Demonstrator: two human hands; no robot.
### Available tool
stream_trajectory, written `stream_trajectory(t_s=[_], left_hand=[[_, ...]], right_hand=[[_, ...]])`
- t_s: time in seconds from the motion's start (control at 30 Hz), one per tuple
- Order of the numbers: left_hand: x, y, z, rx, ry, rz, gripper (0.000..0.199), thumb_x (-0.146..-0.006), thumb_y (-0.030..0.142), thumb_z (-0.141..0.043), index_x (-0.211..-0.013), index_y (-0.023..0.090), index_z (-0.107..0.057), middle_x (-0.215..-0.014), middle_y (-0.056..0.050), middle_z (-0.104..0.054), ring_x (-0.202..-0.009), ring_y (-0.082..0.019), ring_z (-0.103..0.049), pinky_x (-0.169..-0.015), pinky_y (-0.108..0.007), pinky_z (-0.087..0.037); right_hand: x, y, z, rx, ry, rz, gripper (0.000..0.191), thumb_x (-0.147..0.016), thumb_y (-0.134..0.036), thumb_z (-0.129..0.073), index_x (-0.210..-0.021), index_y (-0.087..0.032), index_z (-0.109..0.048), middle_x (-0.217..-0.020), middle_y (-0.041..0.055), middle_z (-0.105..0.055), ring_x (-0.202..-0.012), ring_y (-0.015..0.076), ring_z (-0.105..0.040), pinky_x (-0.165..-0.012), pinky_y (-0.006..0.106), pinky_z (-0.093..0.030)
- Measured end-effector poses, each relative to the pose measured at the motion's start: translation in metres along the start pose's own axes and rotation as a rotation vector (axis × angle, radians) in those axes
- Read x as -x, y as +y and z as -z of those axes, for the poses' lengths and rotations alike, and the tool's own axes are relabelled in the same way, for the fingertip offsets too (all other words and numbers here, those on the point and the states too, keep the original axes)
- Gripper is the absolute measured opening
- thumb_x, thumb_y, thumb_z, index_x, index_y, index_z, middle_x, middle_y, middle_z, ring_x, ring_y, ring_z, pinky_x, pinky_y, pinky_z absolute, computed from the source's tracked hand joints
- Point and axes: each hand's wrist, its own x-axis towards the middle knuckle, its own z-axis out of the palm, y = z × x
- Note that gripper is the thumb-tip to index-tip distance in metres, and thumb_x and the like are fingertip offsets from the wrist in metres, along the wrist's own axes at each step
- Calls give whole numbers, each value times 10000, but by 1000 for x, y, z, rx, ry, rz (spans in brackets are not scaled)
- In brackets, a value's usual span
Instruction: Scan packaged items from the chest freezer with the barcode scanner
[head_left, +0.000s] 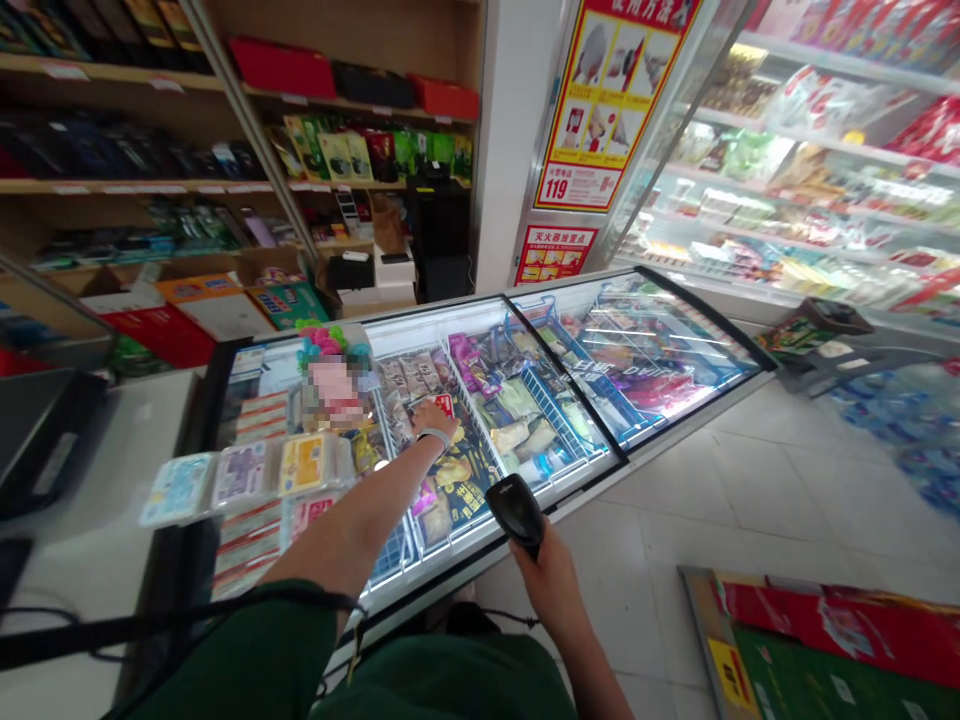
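Your left hand (433, 415) lies palm down inside the freezer, its fingers (442, 407) stretched out and fairly close together, pinching nothing and resting on a red-labelled packet (450, 403). That flat, light contact is the right touch here, since it spreads the pressure and won't crush the frozen goods. Your right hand (551, 585) is closed around the handle of a black barcode scanner (514, 510), and that snug wrap keeps the scanner steady just beside the freezer's white front rim (577, 500). Around your left hand, a wire basket (471, 410) holds a dark, yellow-printed packet (457, 490) and other frozen goods. Flat wrapped packets (247, 475) sit in a row toward the left of the frame, and a blurred patch hides whatever lies beside them. Farther out, shelves of boxes (112, 100) fill the upper left, a red and yellow poster (607, 105) hangs at top center, and a lit display fridge (825, 170) runs along the upper right. A flattened cardboard box (810, 640) lies on the floor tiles (720, 480) at lower right.
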Motion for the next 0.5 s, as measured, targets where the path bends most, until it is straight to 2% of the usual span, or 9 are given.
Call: stream_trajectory(t_s=[0.13,0.3,0.4,0.5], left_hand=[[8,-14,5,12,37,59,494,-888,413,-612,-1317,186,-520,-1387,-117,-501,-1228,-279,-514,-1014,-530,-435],[24,-32,16,129,-14,47,521,-836,440,-657,-1251,149,-538,-1206,-122,-614,-1070,-243,-601,-929,-447,-473],[42,-43,25,246,-38,45,562,-743,444,-730,-1184,139,-564,-1062,-140,-674,-980,-264,-642,-840,-382,-475],[68,-54,36,406,-64,45,473,-697,466,-745,-1041,166,-621,-956,-115,-702,-911,-264,-658,-751,-343,-472]], right_hand=[[-7,-3,-4,37,-7,38,260,-843,-261,-563,-1085,-165,-574,-996,125,-692,-942,280,-673,-815,364,-515],[-13,-9,-8,55,-40,90,273,-839,-244,-563,-1099,-160,-568,-998,126,-693,-940,276,-673,-809,357,-512],[-14,-14,-9,80,-60,117,248,-844,-257,-566,-1074,-166,-573,-982,121,-694,-926,273,-673,-799,353,-511],[-16,-18,-11,112,-54,142,242,-855,-285,-561,-1065,-166,-576,-970,123,-694,-917,278,-672,-784,358,-510]])
